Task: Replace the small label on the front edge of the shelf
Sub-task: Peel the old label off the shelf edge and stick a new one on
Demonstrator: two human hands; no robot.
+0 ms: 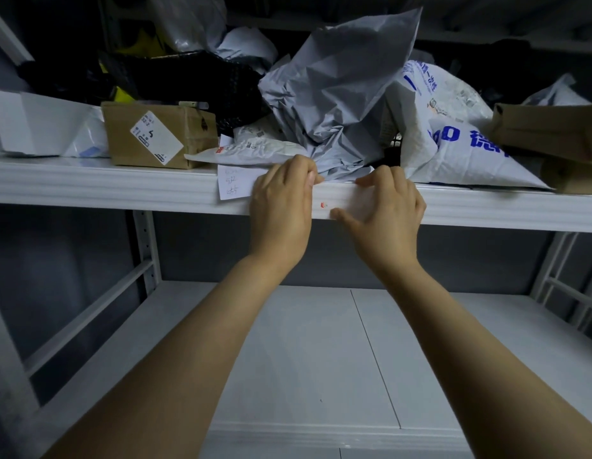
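Note:
A white metal shelf's front edge [122, 190] runs across the view. A small white label [337, 202] with a red mark lies flat on that edge between my hands. My left hand [281, 200] is curled at the label's left end, fingertips pinched at the shelf's top lip. My right hand [387, 207] presses on the label's right part, thumb on its lower edge and fingers spread on its top. Another white paper slip [233, 183] with handwriting hangs on the edge just left of my left hand.
The shelf carries a cardboard box [155, 137], a crumpled grey mailer bag [337, 94], a white bag with blue print [460, 144], black bags and brown boxes [549, 134] at right. A lower white shelf board [304, 359] lies under my arms, with uprights [147, 246] at left.

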